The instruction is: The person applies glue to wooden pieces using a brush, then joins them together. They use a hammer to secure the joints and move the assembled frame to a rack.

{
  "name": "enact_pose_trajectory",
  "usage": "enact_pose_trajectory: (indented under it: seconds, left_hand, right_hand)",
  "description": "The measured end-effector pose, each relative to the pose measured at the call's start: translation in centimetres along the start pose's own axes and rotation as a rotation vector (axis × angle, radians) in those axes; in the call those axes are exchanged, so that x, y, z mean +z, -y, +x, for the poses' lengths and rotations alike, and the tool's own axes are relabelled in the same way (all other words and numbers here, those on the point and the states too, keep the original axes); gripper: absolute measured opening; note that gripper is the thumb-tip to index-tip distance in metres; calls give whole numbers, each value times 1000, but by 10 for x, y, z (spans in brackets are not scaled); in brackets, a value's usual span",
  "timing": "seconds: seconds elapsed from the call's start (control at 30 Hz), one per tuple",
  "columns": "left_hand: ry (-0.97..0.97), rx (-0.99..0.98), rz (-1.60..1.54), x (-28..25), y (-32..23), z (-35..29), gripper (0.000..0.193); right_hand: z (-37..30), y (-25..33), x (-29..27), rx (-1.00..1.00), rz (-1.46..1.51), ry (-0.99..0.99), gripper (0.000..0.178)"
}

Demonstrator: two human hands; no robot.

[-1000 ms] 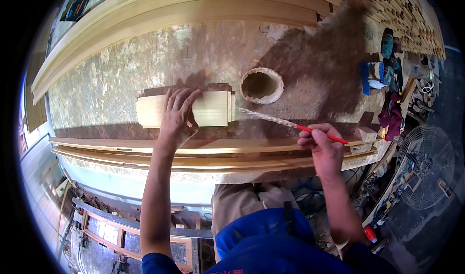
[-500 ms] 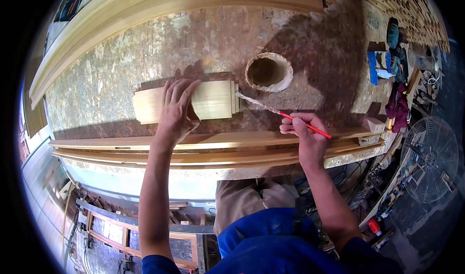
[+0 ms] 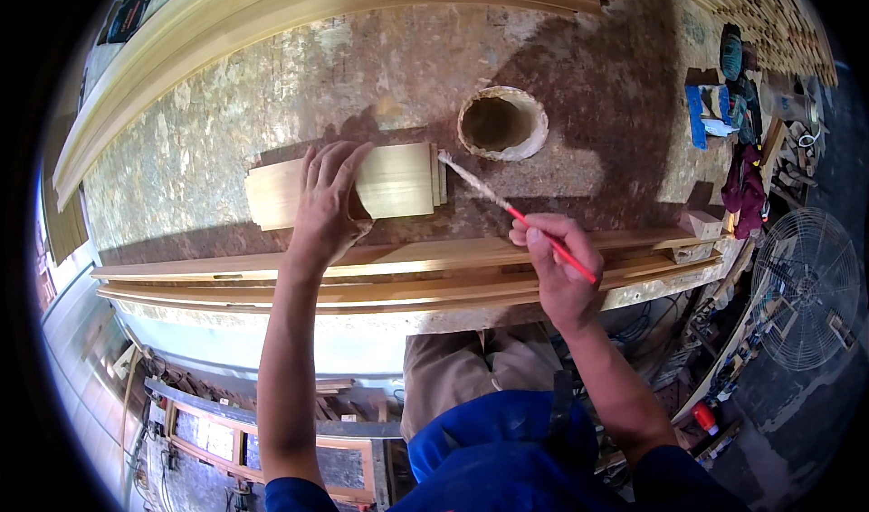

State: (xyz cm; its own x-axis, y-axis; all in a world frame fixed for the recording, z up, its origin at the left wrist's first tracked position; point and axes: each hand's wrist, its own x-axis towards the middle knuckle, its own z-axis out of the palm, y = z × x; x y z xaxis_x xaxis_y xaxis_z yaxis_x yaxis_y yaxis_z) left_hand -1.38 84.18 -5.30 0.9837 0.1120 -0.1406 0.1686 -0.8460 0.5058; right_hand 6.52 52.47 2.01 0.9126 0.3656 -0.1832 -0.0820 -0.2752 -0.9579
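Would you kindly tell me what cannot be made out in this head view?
All in the head view:
Round container: its bottom, lost in shadow.
Stacked short boards: part of the top face, under the left hand's grip.
Long far boards: the back ones, partly cut by the upper edge.

You are in a woodworking shop: a scuffed workbench (image 3: 407, 68) spreads beneath your left fingers (image 3: 356, 166), long smooth boards (image 3: 272, 14) lie beyond them, and stacked narrow wooden strips (image 3: 769, 23) sit well beyond and right of your right fingers (image 3: 557, 226), near a teal power tool (image 3: 730, 50).
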Motion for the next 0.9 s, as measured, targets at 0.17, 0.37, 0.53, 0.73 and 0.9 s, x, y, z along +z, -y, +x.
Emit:
enact_pose_trajectory:
  seconds: [0.17, 0.37, 0.53, 0.73, 0.9]
  left_hand:
    - [9, 7, 8, -1, -2, 2, 103]
    - [-10, 49, 69, 3, 8, 0, 114]
    - [15, 42, -11, -7, -9, 4, 110]
    - [-64, 110, -435, 14, -73, 92, 92]
    - [-155, 265, -394, 37, -79, 129, 62]
  right_hand:
    - [-25, 10, -11, -200, -316, 174, 10]
    - [-26, 79, -35, -219, -72, -23, 6]
    - [63, 114, -53, -172, -348, 59, 10]
    - [119, 80, -11, -516, -685, 215, 11]
    - [130, 92, -6, -442, -696, 247, 12]
